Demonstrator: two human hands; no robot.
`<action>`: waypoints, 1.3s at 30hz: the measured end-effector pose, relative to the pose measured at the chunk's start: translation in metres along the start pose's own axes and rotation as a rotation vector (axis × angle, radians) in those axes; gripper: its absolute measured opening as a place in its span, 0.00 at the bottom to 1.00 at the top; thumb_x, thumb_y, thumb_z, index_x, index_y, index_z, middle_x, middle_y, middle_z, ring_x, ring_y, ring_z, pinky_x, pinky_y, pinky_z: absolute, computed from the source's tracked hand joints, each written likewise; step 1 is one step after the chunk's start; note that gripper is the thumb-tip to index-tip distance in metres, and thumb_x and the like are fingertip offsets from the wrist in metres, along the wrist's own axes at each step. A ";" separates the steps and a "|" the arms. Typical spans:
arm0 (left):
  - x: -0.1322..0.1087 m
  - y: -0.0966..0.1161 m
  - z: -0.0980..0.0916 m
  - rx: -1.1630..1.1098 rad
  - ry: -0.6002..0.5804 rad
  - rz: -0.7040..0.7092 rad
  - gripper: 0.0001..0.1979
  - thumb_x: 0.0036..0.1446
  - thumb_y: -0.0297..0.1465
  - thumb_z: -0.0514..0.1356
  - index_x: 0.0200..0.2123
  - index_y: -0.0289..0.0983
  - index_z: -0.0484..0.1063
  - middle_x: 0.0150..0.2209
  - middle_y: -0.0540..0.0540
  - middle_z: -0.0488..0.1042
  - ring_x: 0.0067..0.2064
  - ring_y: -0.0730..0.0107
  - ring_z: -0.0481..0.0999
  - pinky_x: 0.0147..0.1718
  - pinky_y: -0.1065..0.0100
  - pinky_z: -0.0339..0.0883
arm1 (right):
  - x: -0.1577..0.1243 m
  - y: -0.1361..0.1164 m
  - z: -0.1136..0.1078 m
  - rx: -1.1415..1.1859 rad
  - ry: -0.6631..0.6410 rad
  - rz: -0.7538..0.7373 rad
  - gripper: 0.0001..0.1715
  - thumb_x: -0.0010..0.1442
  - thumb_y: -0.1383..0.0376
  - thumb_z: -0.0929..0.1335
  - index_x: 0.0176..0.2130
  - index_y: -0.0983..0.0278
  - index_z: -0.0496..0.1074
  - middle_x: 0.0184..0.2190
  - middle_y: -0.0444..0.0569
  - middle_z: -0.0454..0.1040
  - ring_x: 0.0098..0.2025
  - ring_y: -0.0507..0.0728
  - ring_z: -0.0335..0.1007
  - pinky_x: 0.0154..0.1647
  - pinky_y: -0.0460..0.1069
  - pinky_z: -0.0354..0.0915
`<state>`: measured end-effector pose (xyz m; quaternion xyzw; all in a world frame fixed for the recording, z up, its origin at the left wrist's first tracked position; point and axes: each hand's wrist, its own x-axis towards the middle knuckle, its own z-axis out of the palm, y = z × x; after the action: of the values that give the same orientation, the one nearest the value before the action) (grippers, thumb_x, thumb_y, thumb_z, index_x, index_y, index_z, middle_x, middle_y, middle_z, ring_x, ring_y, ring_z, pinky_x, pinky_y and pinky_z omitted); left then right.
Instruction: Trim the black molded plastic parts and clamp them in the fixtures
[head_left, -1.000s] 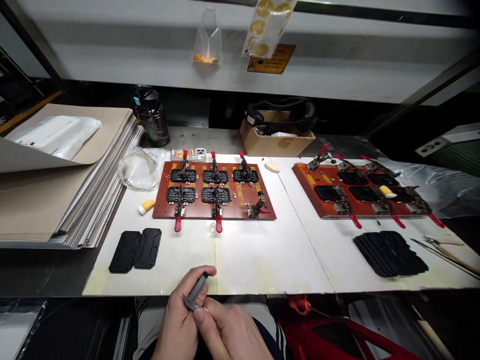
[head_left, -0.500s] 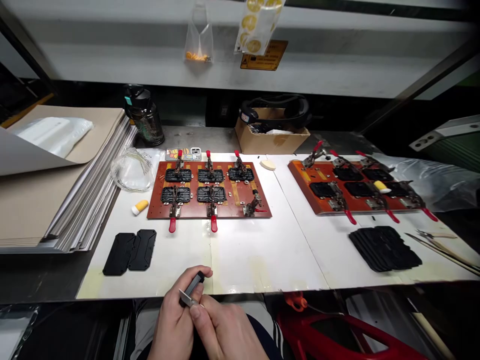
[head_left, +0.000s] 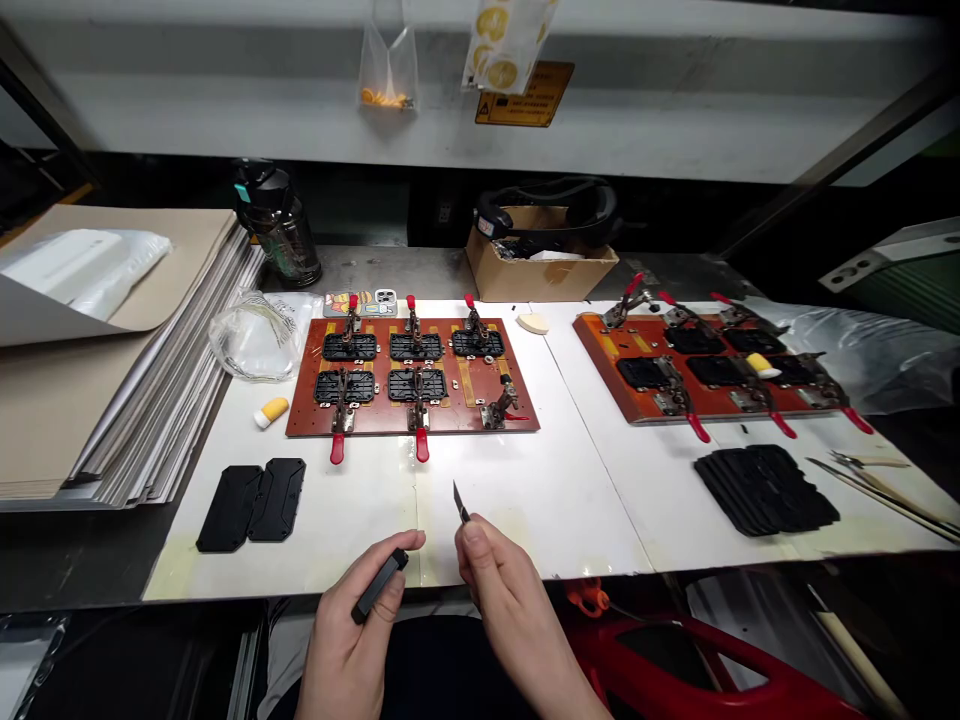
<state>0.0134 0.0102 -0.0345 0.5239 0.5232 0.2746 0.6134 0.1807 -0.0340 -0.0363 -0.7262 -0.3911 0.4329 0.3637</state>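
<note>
Left hand: a narrow grip; the left hand (head_left: 351,610) is curled round a small black block (head_left: 380,587), thumb on its right side, index finger reaching past the far end. Steady hold and that fingertip tucked back would be the safer way.
Black block: over the near edge of the white sheet (head_left: 555,520), tilted, its far end to the right.
Gap: block and knife are apart; slow, short moves with the edge turned off the left fingers would suit so small a piece.
Right hand: the right hand (head_left: 502,585) pinches a knife (head_left: 460,502) between thumb and fingers, blade pointing far and slightly left; the handle is mostly hidden.
Far left: paper stack (head_left: 97,400), then a dark bottle (head_left: 281,235) behind bagged coiled wire (head_left: 255,340).
Left: two black panels (head_left: 230,508) lie near; a yellow-and-white piece (head_left: 271,412) lies beyond them.
Middle: a red-brown board (head_left: 382,422) carries five black parts under clamps; two red handles (head_left: 422,445) jut nearward, likely the first snag for a forward reach.
Far middle: cardboard box (head_left: 536,278) with a black headset on top; a cream wedge (head_left: 532,324) nearer.
Right: a second clamp board (head_left: 607,375), with stacked panels (head_left: 765,490) and pliers (head_left: 862,460) nearer, crowding that side.
</note>
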 end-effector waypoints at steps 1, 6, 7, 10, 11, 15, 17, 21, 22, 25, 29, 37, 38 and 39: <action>0.001 -0.001 0.001 0.001 -0.014 -0.005 0.19 0.62 0.44 0.59 0.50 0.43 0.78 0.53 0.44 0.78 0.59 0.55 0.73 0.61 0.59 0.65 | 0.001 -0.002 0.000 0.046 -0.002 -0.037 0.22 0.70 0.48 0.59 0.34 0.61 0.63 0.28 0.41 0.64 0.30 0.52 0.59 0.31 0.46 0.57; 0.005 0.000 0.009 -0.070 -0.040 -0.020 0.22 0.60 0.45 0.61 0.52 0.40 0.78 0.53 0.42 0.79 0.57 0.51 0.75 0.59 0.55 0.68 | 0.009 -0.026 0.008 0.176 -0.103 -0.193 0.15 0.65 0.54 0.67 0.46 0.62 0.71 0.38 0.46 0.72 0.38 0.54 0.68 0.39 0.46 0.63; 0.006 0.001 0.010 -0.087 -0.034 -0.025 0.22 0.60 0.45 0.61 0.52 0.39 0.78 0.53 0.42 0.79 0.57 0.51 0.75 0.59 0.55 0.67 | 0.012 -0.030 0.010 0.163 -0.120 -0.211 0.13 0.65 0.56 0.67 0.42 0.62 0.73 0.36 0.46 0.72 0.38 0.54 0.68 0.40 0.46 0.63; 0.005 0.003 0.009 -0.119 -0.052 -0.049 0.23 0.60 0.46 0.60 0.52 0.39 0.77 0.53 0.42 0.79 0.58 0.52 0.74 0.61 0.55 0.65 | 0.020 -0.030 0.013 0.168 -0.104 -0.219 0.14 0.67 0.57 0.66 0.33 0.63 0.71 0.31 0.44 0.70 0.35 0.53 0.66 0.38 0.46 0.62; 0.005 0.002 0.007 -0.119 -0.063 -0.061 0.23 0.60 0.46 0.60 0.52 0.39 0.77 0.53 0.42 0.79 0.58 0.52 0.74 0.61 0.55 0.65 | 0.023 -0.027 0.013 0.183 -0.072 -0.201 0.16 0.68 0.56 0.65 0.33 0.63 0.70 0.30 0.43 0.69 0.33 0.52 0.65 0.36 0.46 0.61; 0.007 -0.002 -0.001 -0.096 -0.031 -0.100 0.22 0.61 0.47 0.59 0.51 0.39 0.77 0.53 0.41 0.78 0.59 0.53 0.73 0.63 0.54 0.60 | 0.031 -0.008 0.007 0.202 0.081 -0.108 0.22 0.69 0.50 0.61 0.30 0.63 0.63 0.25 0.41 0.61 0.29 0.52 0.59 0.31 0.45 0.59; 0.008 -0.001 -0.002 -0.120 0.005 -0.112 0.22 0.61 0.47 0.60 0.51 0.39 0.77 0.54 0.40 0.77 0.60 0.52 0.72 0.64 0.53 0.59 | 0.029 0.000 0.006 0.202 0.146 -0.086 0.21 0.67 0.49 0.63 0.32 0.63 0.64 0.28 0.42 0.63 0.31 0.52 0.59 0.32 0.45 0.59; 0.013 0.002 0.005 -0.416 0.094 -0.165 0.24 0.57 0.45 0.64 0.53 0.38 0.72 0.53 0.39 0.77 0.56 0.52 0.75 0.56 0.56 0.69 | 0.015 0.006 0.013 0.351 -0.008 -0.058 0.23 0.62 0.50 0.69 0.48 0.62 0.66 0.39 0.46 0.69 0.36 0.53 0.65 0.35 0.46 0.63; 0.015 0.002 0.006 -0.496 0.113 -0.179 0.24 0.57 0.44 0.65 0.53 0.38 0.72 0.52 0.39 0.77 0.55 0.52 0.76 0.53 0.58 0.72 | 0.012 0.006 0.016 0.397 -0.086 -0.045 0.24 0.61 0.50 0.70 0.48 0.63 0.67 0.38 0.46 0.70 0.35 0.54 0.66 0.35 0.46 0.64; 0.017 -0.002 0.006 -0.466 0.116 -0.149 0.18 0.54 0.40 0.68 0.45 0.38 0.72 0.44 0.43 0.79 0.47 0.60 0.79 0.45 0.66 0.74 | 0.009 0.002 0.016 0.395 -0.099 -0.009 0.19 0.62 0.51 0.69 0.41 0.64 0.71 0.30 0.44 0.71 0.31 0.53 0.66 0.33 0.47 0.63; 0.016 -0.007 0.000 -0.074 -0.157 -0.031 0.14 0.54 0.35 0.68 0.44 0.40 0.75 0.39 0.45 0.81 0.42 0.63 0.80 0.43 0.69 0.74 | 0.012 -0.011 0.002 0.134 -0.136 -0.157 0.09 0.63 0.58 0.70 0.36 0.62 0.75 0.33 0.45 0.72 0.37 0.54 0.68 0.39 0.47 0.63; 0.012 -0.019 -0.001 0.093 -0.091 0.029 0.16 0.62 0.39 0.59 0.51 0.43 0.78 0.51 0.43 0.80 0.54 0.56 0.78 0.57 0.59 0.69 | 0.003 -0.011 -0.003 0.043 -0.115 -0.175 0.20 0.72 0.53 0.57 0.37 0.61 0.68 0.32 0.44 0.67 0.33 0.53 0.63 0.33 0.46 0.59; 0.012 -0.021 -0.001 0.099 -0.044 0.040 0.16 0.62 0.39 0.59 0.51 0.43 0.78 0.51 0.44 0.80 0.54 0.56 0.78 0.57 0.59 0.69 | -0.001 -0.009 0.001 0.018 -0.149 -0.155 0.24 0.72 0.52 0.55 0.32 0.62 0.65 0.27 0.42 0.64 0.29 0.52 0.61 0.30 0.46 0.56; 0.012 -0.022 -0.001 0.096 -0.012 0.048 0.16 0.62 0.38 0.59 0.51 0.43 0.78 0.51 0.44 0.80 0.54 0.56 0.78 0.57 0.59 0.70 | -0.005 -0.008 0.006 -0.018 -0.195 -0.146 0.26 0.72 0.51 0.54 0.28 0.62 0.62 0.23 0.41 0.61 0.26 0.51 0.58 0.27 0.46 0.52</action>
<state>0.0118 0.0144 -0.0586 0.5668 0.5195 0.2605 0.5839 0.1716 -0.0338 -0.0301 -0.6534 -0.4804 0.4702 0.3481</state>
